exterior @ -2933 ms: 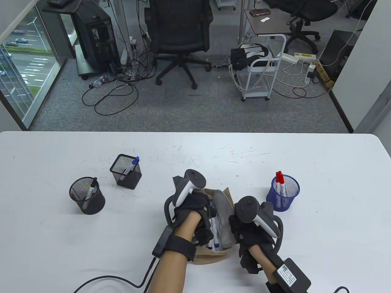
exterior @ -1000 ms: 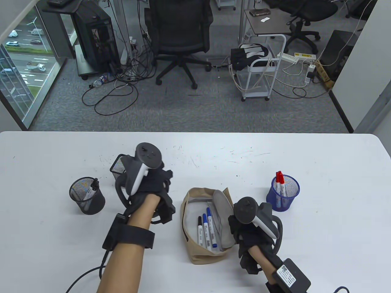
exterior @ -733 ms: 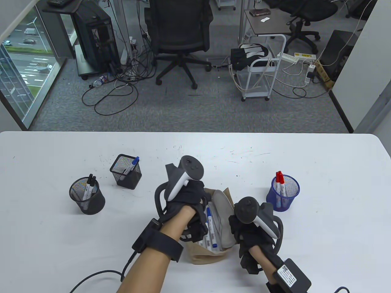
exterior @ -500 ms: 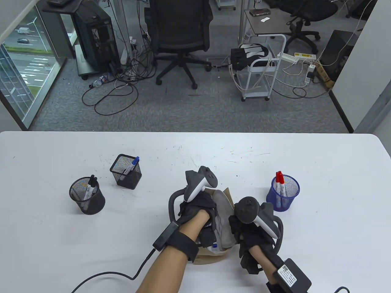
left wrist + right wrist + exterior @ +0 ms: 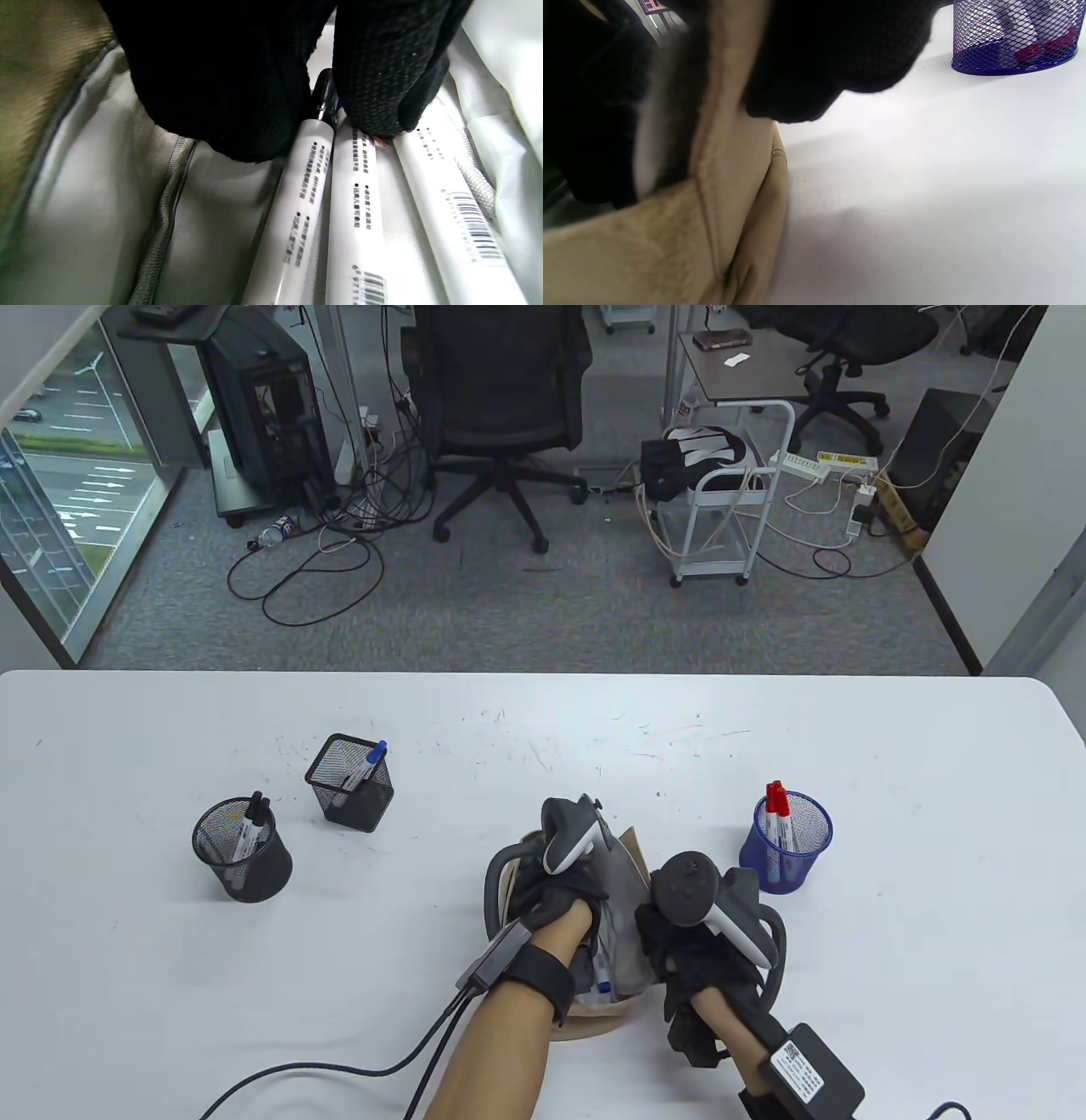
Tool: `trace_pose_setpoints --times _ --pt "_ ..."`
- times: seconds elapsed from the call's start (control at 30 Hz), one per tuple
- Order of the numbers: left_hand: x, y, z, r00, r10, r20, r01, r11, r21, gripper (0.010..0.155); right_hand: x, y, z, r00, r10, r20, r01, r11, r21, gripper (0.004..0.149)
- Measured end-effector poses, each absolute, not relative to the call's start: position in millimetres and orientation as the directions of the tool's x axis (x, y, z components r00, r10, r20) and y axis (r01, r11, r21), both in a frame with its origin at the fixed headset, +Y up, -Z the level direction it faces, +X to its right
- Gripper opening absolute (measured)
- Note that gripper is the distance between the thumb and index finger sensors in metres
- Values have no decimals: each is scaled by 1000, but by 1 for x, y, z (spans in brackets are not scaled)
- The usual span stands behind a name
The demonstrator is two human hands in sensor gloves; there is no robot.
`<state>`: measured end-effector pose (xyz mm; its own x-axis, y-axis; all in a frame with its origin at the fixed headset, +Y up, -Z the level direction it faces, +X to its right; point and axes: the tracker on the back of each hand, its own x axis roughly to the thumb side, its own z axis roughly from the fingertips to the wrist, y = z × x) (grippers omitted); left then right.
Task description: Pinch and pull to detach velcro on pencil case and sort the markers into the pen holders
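Tan canvas pencil case point(image 5: 594, 1027) is lying open on the white surface point(image 5: 891, 967) beside the blue holder point(image 5: 793, 857), pale lining showing. Left hand point(image 5: 556, 903) is reaching inside, its grip pinching white markers point(image 5: 356, 203); right hand point(image 5: 704, 959) is gripping the flap.

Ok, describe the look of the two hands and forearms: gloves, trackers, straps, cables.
Both hands wear black knit gloves; the left hand and the right hand each carry a grey-and-white tracker with a ring. The forearms are bare, with no sleeves. A black wrist strap on the left holds a small box trailing a black cable. The right forearm carries a black box with a white QR label.
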<state>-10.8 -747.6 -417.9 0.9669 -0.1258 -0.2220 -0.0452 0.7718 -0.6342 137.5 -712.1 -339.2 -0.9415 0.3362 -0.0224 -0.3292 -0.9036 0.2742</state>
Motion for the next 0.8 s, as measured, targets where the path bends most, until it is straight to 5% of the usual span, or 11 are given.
trace_pose_setpoints --times 0.2,0.37,0.53,0.67,0.8 --pt "-8 -746 -412 972 -115 -206 -40 780 -624 80 137 -712 -339 -944 330 -19 -322 -908 268 56" --pt "-20 -694 -415 969 122 -216 -211 863 -460 72 137 -712 -339 -943 332 -22 -325 -907 268 56" --pt "-81 -605 -419 897 383 -222 -415 902 -122 55 137 -712 -339 -944 331 -21 -324 -907 268 56" --pt "-145 -552 -412 862 431 -267 -417 902 108 53 137 -712 -339 -944 329 -21 -322 -908 267 56" --pt "-212 -530 -400 839 363 -405 -296 930 219 52 137 -712 -339 -945 326 -20 -320 -909 267 56"
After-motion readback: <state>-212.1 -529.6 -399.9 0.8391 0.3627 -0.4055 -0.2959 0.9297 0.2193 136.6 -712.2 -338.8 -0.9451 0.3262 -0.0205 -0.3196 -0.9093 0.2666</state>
